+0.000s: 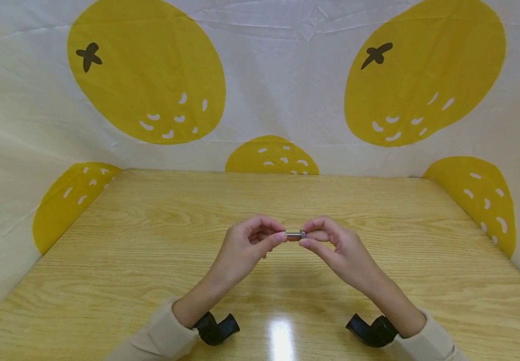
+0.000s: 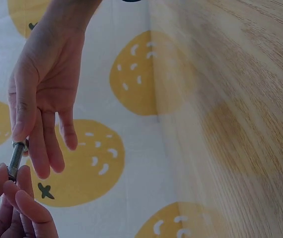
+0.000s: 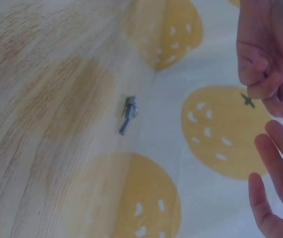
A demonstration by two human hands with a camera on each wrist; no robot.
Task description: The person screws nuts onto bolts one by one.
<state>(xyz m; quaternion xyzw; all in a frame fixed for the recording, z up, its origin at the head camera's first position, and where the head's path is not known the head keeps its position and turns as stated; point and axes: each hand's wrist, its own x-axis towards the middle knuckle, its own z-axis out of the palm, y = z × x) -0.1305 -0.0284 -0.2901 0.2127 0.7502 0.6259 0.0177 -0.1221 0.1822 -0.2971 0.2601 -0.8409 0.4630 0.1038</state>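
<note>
A small steel bolt (image 1: 293,235) is held level above the table between both hands. My left hand (image 1: 246,245) pinches one end of it between thumb and forefinger. At the other end, the thumb and forefinger of my right hand (image 1: 341,250) pinch the wider six-sided part. Threads show along the shank of the bolt (image 2: 16,157) in the left wrist view. There the right hand's other fingers (image 2: 42,148) hang fairly straight. Fingertips cover both ends of the bolt.
In the right wrist view a small metal piece (image 3: 128,115), shaped like a bolt, appears against the table. The wooden table (image 1: 151,281) meets white cloth walls (image 1: 282,90) printed with yellow fruit. Black curved mounts (image 1: 216,329) sit at both wrists.
</note>
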